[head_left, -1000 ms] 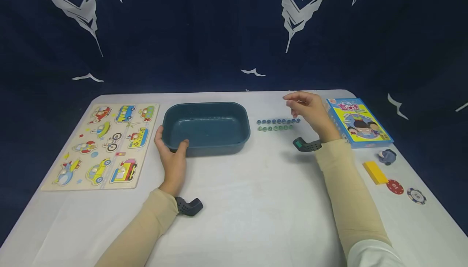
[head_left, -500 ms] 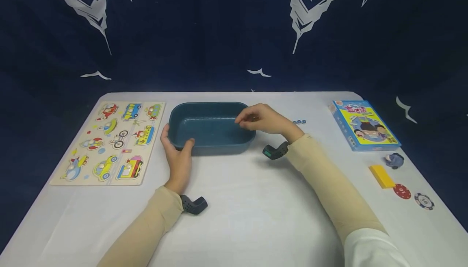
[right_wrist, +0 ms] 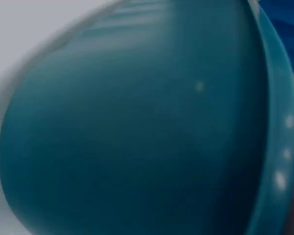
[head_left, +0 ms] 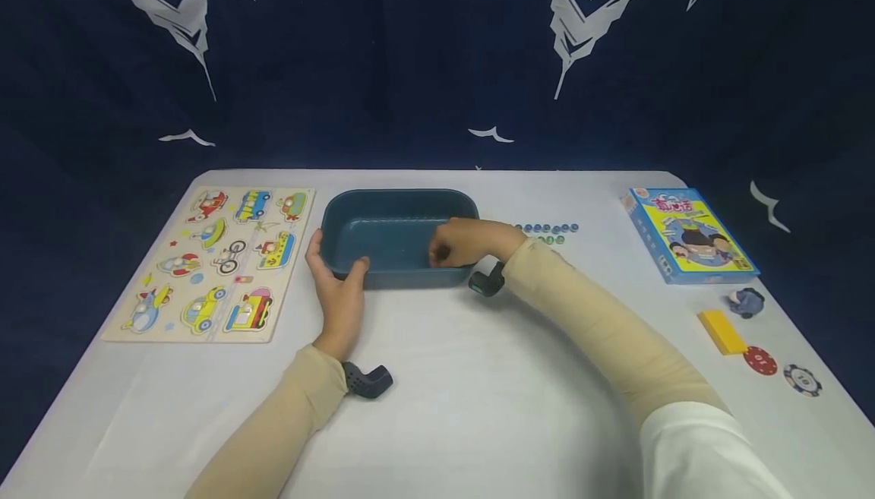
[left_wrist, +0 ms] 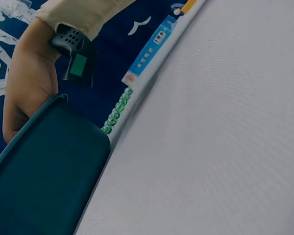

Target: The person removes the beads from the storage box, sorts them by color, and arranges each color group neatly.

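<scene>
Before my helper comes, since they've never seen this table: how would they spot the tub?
On the white table, look between the flat puzzle board and the marbles. The teal tub stands there with the left hand at its corner: the only open container here.

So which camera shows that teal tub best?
The head view: it shows the inside of the teal tub and most of its rim, with the left hand and right hand covering parts. The left wrist view shows only part of its outside and rim; the right wrist view, a soft close-up of outer wall and rim.
</scene>
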Available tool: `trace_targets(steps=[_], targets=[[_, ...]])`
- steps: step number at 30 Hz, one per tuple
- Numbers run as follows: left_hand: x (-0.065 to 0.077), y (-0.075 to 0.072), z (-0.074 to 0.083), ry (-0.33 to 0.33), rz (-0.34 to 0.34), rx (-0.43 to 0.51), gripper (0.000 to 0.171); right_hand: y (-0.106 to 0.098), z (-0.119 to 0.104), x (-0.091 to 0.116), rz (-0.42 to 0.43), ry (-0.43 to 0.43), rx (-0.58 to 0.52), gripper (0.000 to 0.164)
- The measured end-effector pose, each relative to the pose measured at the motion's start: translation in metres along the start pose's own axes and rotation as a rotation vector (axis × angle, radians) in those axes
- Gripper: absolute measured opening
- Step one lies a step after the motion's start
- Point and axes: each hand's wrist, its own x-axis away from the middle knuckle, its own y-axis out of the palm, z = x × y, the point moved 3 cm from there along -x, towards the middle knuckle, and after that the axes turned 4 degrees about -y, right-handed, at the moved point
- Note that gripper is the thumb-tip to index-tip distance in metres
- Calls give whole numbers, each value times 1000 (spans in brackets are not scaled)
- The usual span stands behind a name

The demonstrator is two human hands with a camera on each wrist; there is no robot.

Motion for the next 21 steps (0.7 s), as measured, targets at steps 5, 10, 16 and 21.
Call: trace_targets(steps=[5, 10, 16, 21], targets=[[3, 0, 7, 2, -9, 2, 78, 0, -3, -6, -136, 83, 92, 16], [3, 0, 7, -4, -16, 3, 79, -1, -5, -8, -195, 119, 114, 24], [3, 1, 8, -2, -15, -2, 79, -2, -2, -8, -157, 104, 110, 24], [4, 1, 8, -8, -13, -5, 78, -7, 4, -1, -24, 3, -23, 15]])
